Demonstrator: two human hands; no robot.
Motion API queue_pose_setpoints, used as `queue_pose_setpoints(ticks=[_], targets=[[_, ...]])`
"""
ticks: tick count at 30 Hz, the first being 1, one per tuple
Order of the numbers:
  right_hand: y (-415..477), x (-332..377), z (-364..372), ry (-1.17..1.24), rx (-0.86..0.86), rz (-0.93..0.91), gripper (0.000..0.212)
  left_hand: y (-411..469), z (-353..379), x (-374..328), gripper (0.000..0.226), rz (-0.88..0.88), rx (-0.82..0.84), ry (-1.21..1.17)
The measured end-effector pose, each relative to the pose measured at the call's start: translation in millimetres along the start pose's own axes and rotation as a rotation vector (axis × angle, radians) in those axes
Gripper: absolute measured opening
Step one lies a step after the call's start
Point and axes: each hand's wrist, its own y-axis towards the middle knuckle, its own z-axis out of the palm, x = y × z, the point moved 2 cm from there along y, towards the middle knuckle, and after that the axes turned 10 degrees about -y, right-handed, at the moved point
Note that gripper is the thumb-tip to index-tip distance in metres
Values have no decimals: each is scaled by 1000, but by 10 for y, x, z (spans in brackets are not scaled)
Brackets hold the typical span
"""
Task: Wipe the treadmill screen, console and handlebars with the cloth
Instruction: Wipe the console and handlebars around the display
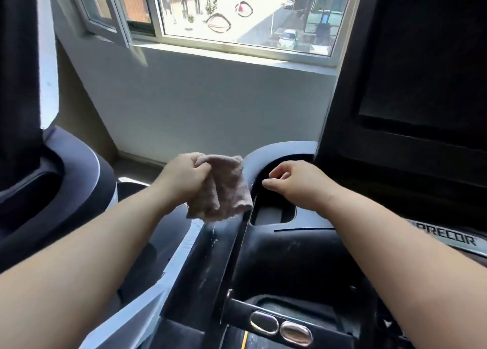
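My left hand [184, 177] grips a crumpled pinkish-beige cloth [224, 190], which hangs just left of the treadmill console's left cup-holder recess [274, 211]. To the right of the cloth, my right hand [295, 182] hovers over that recess with its fingers loosely curled and nothing in them. The dark treadmill screen [421, 53] stands at the upper right. Below the hands lies the black console [290, 256], dusty and streaked. A black handlebar [237, 314] with two silver pulse sensors [279, 327] runs along the bottom.
A second treadmill console [52, 180] stands at the left. Straight ahead is a grey wall [210, 106] under a window [237, 13] with one pane swung open. A white brand label [453, 238] sits on the console to the right.
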Motion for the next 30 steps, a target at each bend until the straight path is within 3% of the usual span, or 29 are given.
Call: queue_pose_setpoints(ticks=[2,6,8,12,15,18,20,27,30], targets=[[43,-18,116,36,-4,35,17,-48,-49,164,21,-23,-90,-12],[79,-174,195,33,-66,93,14,-229,260,379,19,-36,10,1],[90,-299,162,27,-98,121,16,-221,425,400,23,-90,-70,-81],[52,-590,19,39,-118,156,16,-91,562,298,22,-275,-325,-434],[-28,-792,-137,60,-141,150,17,36,671,250,19,-387,-356,-791],[-107,-943,-355,63,-172,119,16,79,743,114,21,-434,-349,-929],[-115,-1009,-512,58,-183,89,15,77,802,7,25,-445,-357,-1023],[105,-1218,-734,-94,-255,1,22,306,871,-96,37,-413,-496,-1034],[337,-1244,-742,-172,-355,-30,32,644,875,-270,38,-260,-434,-1001]])
